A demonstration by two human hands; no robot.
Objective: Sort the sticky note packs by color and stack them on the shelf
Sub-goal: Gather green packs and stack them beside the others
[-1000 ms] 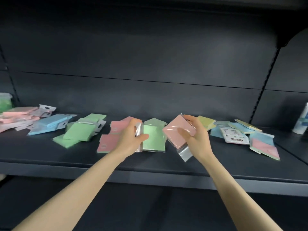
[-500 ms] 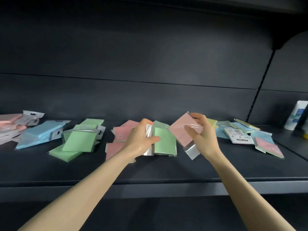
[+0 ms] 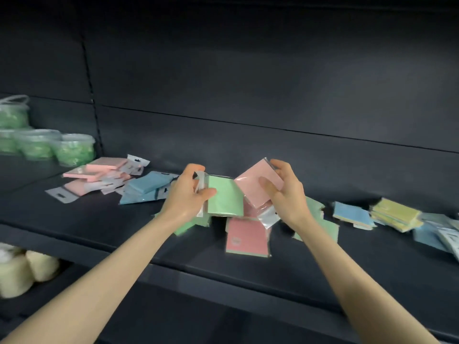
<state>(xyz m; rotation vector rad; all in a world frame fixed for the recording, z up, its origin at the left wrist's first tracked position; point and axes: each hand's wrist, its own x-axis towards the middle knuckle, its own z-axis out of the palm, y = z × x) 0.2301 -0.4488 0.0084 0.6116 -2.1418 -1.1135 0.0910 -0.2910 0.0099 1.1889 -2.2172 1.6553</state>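
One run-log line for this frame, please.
left hand: holds green pack | right hand: holds pink pack | both above shelf | sorting unfinished

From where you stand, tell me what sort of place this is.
Probably a shop aisle or stockroom: dark metal shelf with a slotted upright, sticky note packs in hang-tab wrappers, and identical clear tubs alongside.
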